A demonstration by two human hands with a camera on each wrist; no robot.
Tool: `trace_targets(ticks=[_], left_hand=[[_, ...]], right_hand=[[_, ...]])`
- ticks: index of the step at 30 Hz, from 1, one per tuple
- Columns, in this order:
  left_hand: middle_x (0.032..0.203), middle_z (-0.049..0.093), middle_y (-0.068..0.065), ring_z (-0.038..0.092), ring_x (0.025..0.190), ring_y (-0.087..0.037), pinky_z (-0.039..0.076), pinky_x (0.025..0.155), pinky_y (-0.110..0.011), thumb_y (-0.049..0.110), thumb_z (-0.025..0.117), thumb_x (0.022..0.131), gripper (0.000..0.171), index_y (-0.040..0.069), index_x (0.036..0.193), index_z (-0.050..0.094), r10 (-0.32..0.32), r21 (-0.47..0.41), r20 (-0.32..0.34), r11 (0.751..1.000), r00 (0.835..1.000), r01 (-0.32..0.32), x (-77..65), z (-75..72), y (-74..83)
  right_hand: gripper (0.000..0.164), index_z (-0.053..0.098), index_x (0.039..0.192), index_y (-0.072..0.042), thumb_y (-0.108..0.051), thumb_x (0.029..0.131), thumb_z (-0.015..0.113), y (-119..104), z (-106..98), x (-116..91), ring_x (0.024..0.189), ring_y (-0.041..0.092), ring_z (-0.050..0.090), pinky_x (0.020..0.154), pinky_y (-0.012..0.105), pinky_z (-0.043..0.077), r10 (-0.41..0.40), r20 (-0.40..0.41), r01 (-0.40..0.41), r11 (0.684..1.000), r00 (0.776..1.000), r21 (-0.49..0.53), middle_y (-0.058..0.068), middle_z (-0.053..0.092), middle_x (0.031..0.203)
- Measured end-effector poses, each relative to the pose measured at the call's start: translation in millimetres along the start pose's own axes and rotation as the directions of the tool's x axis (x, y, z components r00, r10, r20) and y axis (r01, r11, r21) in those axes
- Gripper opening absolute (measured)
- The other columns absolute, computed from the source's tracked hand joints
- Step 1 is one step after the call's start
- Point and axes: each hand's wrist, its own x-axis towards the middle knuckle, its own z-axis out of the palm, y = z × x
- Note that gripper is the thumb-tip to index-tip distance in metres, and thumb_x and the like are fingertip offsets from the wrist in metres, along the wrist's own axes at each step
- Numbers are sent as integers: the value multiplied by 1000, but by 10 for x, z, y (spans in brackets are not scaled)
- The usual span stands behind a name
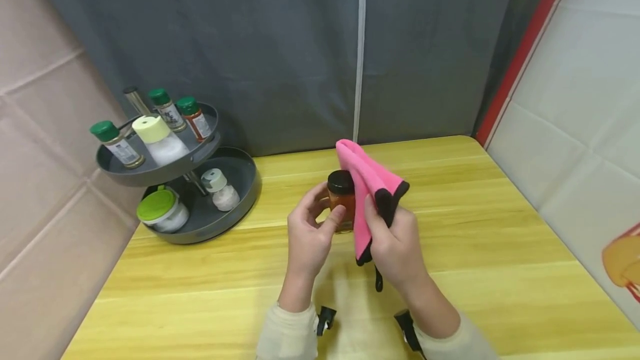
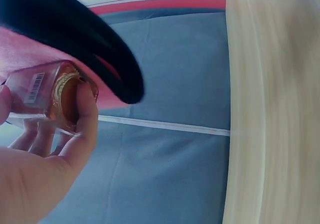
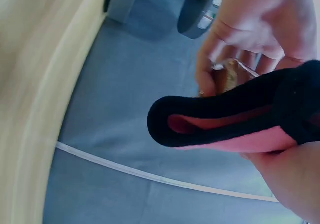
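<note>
My left hand (image 1: 308, 232) grips a small clear jar (image 1: 342, 200) with a black lid and reddish-brown contents. In the left wrist view the jar (image 2: 37, 91) shows a barcode label on its side, and a finger lies against its base. A folded pink cloth (image 1: 364, 182) with black edging is held in my right hand (image 1: 397, 240), thumb on the near side. The cloth lies against the right side of the jar and covers part of it. In the right wrist view the folded cloth (image 3: 240, 139) hides most of the jar.
On the left stands a grey two-tier turntable rack (image 1: 200, 232). Its upper tier carries several green-capped spice bottles (image 1: 120, 146) and a cream-lidded shaker (image 1: 161, 140). Below sit a green-lidded pot (image 1: 162, 210) and a white shaker (image 1: 221, 190). A grey curtain (image 1: 290, 60) hangs behind the wooden table (image 1: 480, 271).
</note>
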Motion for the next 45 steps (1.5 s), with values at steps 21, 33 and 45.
trace_targets(ticks=[21,33,45], left_hand=[[122,68,-14,67,106,-30,61,80,-38,1,73,91,41,5,131,66,-66,-75,8,995,998,66,19,1,-23],[121,69,-16,68,106,-31,57,91,-38,0,75,89,42,1,130,66,-3,-87,-66,996,998,-3,45,-48,27],[122,68,-17,68,105,-29,58,88,-38,-2,73,89,41,-1,129,65,-12,-98,-17,995,1000,10,44,-43,21]], right_hand=[[25,66,104,-1,-22,106,52,-40,-107,93,53,24,51,51,31,44,134,51,-132,990,990,-52,11,48,63],[33,67,91,-1,-27,106,53,109,-28,-33,54,21,58,51,32,48,201,129,-188,976,971,-111,6,61,65],[32,66,96,-4,-30,106,52,2,-117,110,60,23,57,58,34,47,299,169,-255,936,939,-242,10,56,67]])
